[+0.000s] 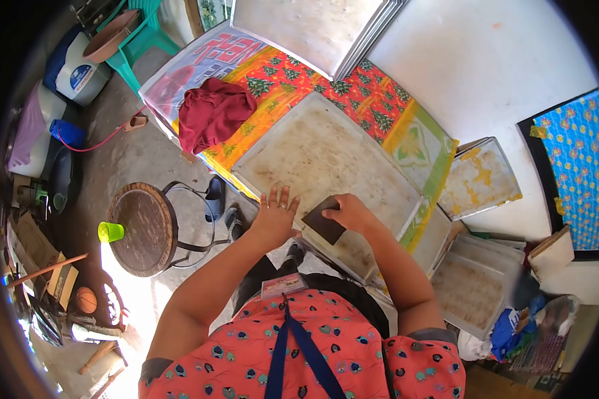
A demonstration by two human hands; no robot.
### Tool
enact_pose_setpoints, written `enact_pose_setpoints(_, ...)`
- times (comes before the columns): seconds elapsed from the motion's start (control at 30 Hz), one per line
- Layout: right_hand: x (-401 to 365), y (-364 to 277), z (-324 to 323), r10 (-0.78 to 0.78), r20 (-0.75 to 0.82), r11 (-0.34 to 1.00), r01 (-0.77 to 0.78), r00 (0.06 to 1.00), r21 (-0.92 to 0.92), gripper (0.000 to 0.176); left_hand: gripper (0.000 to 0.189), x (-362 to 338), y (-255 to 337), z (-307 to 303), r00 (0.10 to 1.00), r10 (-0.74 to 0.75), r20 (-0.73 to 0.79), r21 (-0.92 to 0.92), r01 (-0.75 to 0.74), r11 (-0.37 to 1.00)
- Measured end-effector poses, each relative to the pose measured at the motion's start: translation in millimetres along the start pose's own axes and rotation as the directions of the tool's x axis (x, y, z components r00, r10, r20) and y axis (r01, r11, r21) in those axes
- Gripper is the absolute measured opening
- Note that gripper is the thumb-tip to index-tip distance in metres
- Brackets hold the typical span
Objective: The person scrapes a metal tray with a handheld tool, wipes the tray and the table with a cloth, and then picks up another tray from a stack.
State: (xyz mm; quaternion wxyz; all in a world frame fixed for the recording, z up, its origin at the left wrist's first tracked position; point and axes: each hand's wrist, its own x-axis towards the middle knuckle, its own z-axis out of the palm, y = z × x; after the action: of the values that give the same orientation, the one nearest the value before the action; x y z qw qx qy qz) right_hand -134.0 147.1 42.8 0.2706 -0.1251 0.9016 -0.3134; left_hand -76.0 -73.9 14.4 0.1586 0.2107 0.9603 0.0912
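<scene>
A large, flat metal baking tray (326,163) with brown stains lies at a slant on the table in front of me. My left hand (277,216) rests on the near edge of this tray, its fingers spread. Close beside it, my right hand (350,213) grips a dark brown, square sheet (324,221) that looks like sandpaper. The sheet lies at the tray's near edge, its left corner close to my left hand. My right palm and part of the sheet's corner are hidden under my fingers.
A maroon cloth (214,114) lies on the patterned tablecloth (293,76). Stacked trays (313,30) stand at the far side; more trays (476,282) lie on the right. To the left are a round stool (140,229), a lime-green cup (111,231) and a green chair (143,43).
</scene>
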Motion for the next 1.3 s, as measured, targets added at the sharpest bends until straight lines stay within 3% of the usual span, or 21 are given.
enact_pose_setpoints(0.1,1.9,2.2,-20.3,0.152,-0.056,0.955,-0.132,0.987,0.266,0.037,0.088,1.1,-0.2,0.0,1.000,-0.008,-0.007,-0.001,0.008,1.000)
enact_pose_setpoints(0.2,7.2,8.0,0.4,0.049,-0.046,0.999,-0.050,0.998,-0.019,0.031,0.088,0.4,-0.2,-0.6,1.000,-0.008,-0.005,0.008,0.008,1.000)
enact_pose_setpoints(0.3,1.1,9.9,-5.7,0.039,-0.101,0.999,-0.037,0.994,0.027,0.032,0.088,2.2,0.4,0.6,1.000,-0.004,0.009,0.010,0.004,1.000)
enact_pose_setpoints(0.33,6.3,24.7,-16.3,0.146,-0.099,0.986,-0.137,0.984,0.097,0.036,0.088,2.0,-0.1,1.8,1.000,-0.003,0.002,0.012,0.003,1.000)
enact_pose_setpoints(0.43,-9.0,35.9,-34.4,0.155,-0.092,0.928,-0.114,0.984,0.354,0.037,0.088,0.9,-1.5,1.7,1.000,-0.011,0.008,0.016,0.011,1.000)
enact_pose_setpoints(0.47,-22.2,14.5,-38.7,0.163,-0.078,0.986,-0.165,0.984,-0.024,0.037,0.088,1.7,-0.4,1.2,1.000,-0.009,0.014,0.016,0.009,1.000)
enact_pose_setpoints(0.5,-31.4,19.1,-23.4,0.077,-0.038,0.997,-0.078,0.996,-0.018,0.037,0.088,2.0,0.4,1.7,1.000,-0.007,0.009,0.020,0.007,1.000)
enact_pose_setpoints(0.57,-51.5,18.7,-21.4,0.044,0.124,0.999,-0.044,0.991,-0.002,0.036,0.089,1.6,0.1,1.8,1.000,-0.010,-0.003,0.028,0.010,1.000)
enact_pose_setpoints(0.67,-66.0,44.2,-45.5,0.299,0.039,0.888,-0.293,0.954,0.354,0.037,0.089,1.8,0.9,0.7,1.000,-0.008,0.012,0.038,0.008,0.999)
enact_pose_setpoints(0.77,-72.6,47.5,-20.3,0.139,0.003,0.989,-0.138,0.990,-0.044,0.031,0.089,1.6,0.9,1.4,1.000,-0.005,-0.002,0.038,0.005,0.999)
enact_pose_setpoints(0.8,-77.9,43.0,-15.1,0.038,0.043,0.999,-0.039,0.998,0.024,0.029,0.089,1.7,1.1,1.4,1.000,0.000,-0.003,0.041,0.000,0.999)
enact_pose_setpoints(0.93,-80.5,48.9,-32.5,0.237,-0.046,0.910,-0.205,0.970,0.361,0.032,0.090,1.6,0.8,2.5,1.000,0.001,-0.014,0.051,0.000,0.999)
enact_pose_setpoints(1.03,-77.7,50.3,-6.4,0.024,-0.039,0.999,-0.022,0.999,0.048,0.032,0.091,-0.1,2.0,0.1,1.000,0.000,0.005,0.048,0.000,0.999)
enact_pose_setpoints(1.07,-73.7,48.4,-9.5,0.017,-0.040,0.998,-0.015,0.999,0.064,0.033,0.091,0.7,4.0,-7.2,1.000,-0.003,0.008,0.044,0.003,0.999)
enact_pose_setpoints(1.17,-60.8,51.0,-58.8,0.255,-0.232,0.963,-0.223,0.939,0.154,0.036,0.091,3.0,11.1,-28.1,0.998,-0.007,0.057,0.017,0.006,1.000)
enact_pose_setpoints(1.23,-38.3,87.6,-87.0,0.299,-0.439,0.926,-0.147,0.847,0.348,0.033,0.090,11.1,11.6,-14.8,0.995,0.068,-0.075,-0.014,-0.069,0.997)
enact_pose_setpoints(1.27,-23.9,106.8,-99.5,0.363,-0.442,0.858,-0.108,0.820,0.503,0.033,0.089,14.9,12.0,-10.9,0.985,0.103,-0.142,-0.026,-0.108,0.994)
enact_pose_setpoints(1.3,-12.5,118.9,-109.9,0.426,-0.434,0.765,-0.060,0.794,0.641,0.034,0.090,19.2,14.1,-13.2,0.989,0.096,-0.109,-0.014,-0.098,0.995)
